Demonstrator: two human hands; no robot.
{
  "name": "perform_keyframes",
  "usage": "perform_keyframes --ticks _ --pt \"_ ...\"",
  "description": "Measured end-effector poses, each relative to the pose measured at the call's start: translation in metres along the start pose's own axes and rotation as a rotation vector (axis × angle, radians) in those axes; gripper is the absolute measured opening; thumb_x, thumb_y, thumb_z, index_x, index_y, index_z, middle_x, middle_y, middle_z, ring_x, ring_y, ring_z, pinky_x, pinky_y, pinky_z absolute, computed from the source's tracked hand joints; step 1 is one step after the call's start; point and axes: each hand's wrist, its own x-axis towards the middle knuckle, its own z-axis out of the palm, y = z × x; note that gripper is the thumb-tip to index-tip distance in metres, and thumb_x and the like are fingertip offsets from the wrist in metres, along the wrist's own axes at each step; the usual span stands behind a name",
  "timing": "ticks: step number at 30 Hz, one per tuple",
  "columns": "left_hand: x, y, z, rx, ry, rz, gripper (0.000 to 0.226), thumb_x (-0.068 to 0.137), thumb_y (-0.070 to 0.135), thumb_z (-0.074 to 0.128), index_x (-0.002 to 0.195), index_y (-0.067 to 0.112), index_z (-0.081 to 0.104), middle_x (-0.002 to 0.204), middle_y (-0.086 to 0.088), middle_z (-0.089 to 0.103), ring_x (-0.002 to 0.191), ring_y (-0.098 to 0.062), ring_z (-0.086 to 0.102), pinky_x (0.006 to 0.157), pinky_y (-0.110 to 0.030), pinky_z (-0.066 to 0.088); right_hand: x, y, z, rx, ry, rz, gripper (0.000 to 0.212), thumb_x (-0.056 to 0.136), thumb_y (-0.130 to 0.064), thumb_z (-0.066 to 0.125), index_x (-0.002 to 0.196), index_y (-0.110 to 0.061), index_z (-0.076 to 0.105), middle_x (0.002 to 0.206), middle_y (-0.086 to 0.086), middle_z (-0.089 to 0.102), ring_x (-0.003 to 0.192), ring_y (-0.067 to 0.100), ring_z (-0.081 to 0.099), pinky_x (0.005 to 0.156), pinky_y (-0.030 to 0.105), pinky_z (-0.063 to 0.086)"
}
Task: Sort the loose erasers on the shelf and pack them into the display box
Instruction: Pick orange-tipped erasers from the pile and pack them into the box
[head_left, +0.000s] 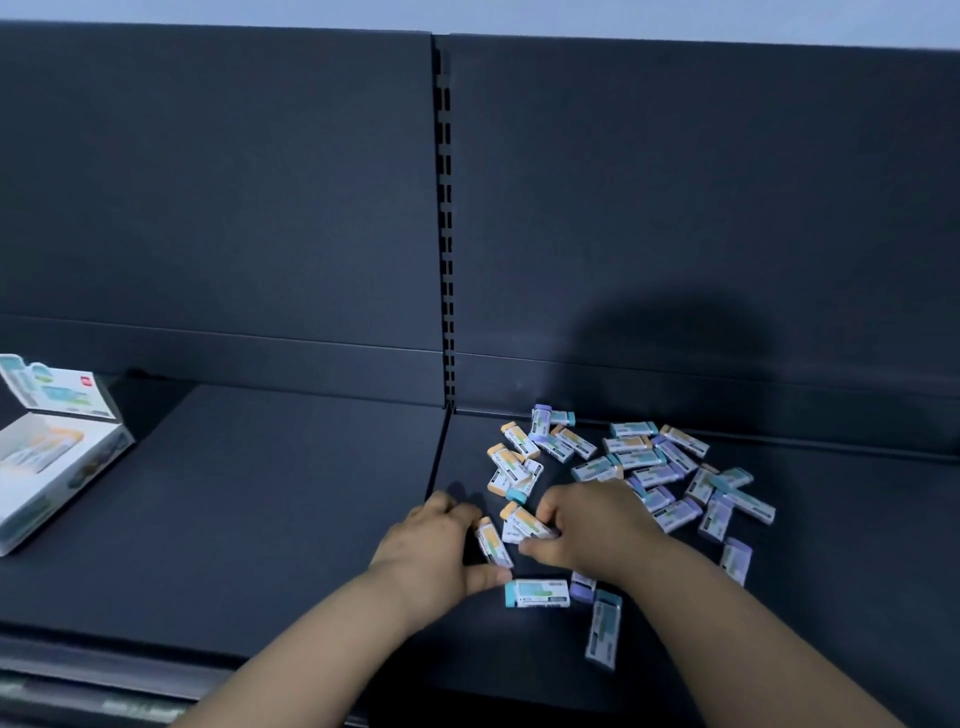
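Orange erasers (494, 544), orange ends rearward, in left hand (431, 548), right hand (589, 525)

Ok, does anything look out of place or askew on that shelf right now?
Nothing looks damaged. The small paper-sleeved erasers lie jumbled and overlapping on the dark metal shelf, colours mixed. The white cardboard display box sits skewed at far left, well apart from them.

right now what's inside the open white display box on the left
The white cardboard display box holds a few sleeved erasers, orange-ended ones showing; its near wall hides the rest.
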Motion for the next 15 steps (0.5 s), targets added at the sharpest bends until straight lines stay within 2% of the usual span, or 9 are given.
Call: perform_keyframes --ticks 4,6,9,15 --pt "0.001 -0.007 0.005 -0.067 0.051 0.02 0.065 0.075 0.061 0.064 0.13 0.033 0.045 0.123 0.009 0.039 0.121 -0.013 0.041 0.101 -0.029 0.038 -0.003 -0.001 0.003 -0.02 0.046 0.006 0.032 0.082 -0.056 0.056 0.099 -0.029 0.062 0.087 -0.007 0.068 0.092 0.013 0.061 0.092 0.03 0.038" --pt "0.0 -0.013 0.003 -0.054 0.061 0.023 0.063 0.075 0.062 0.063 0.13 0.037 0.045 0.123 0.011 0.039 0.122 -0.012 0.041 0.101 -0.028 0.037 -0.005 0.0 0.004 0.015 0.066 0.025 0.029 0.085 -0.053 0.053 0.095 -0.028 0.063 0.084 -0.006 0.068 0.089 0.013 0.061 0.084 0.028 0.038" --pt "0.0 -0.021 -0.001 -0.002 0.059 0.014 0.067 0.075 0.064 0.061 0.134 0.041 0.041 0.126 0.01 0.037 0.124 -0.012 0.039 0.103 -0.027 0.034 -0.009 0.001 0.003 0.058 0.057 0.055 0.03 0.086 -0.052 0.051 0.091 -0.026 0.064 0.075 -0.007 0.062 0.084 0.013 0.062 0.074 0.026 0.036" --pt "-0.001 -0.026 -0.004 0.048 0.027 0.042 0.069 0.078 0.064 0.057 0.14 0.045 0.032 0.127 0.01 0.034 0.127 -0.011 0.034 0.106 -0.028 0.029 -0.01 -0.001 0.004 0.099 0.047 0.077 0.03 0.087 -0.051 0.05 0.092 -0.025 0.065 0.076 -0.006 0.065 0.083 0.013 0.061 0.075 0.026 0.034"
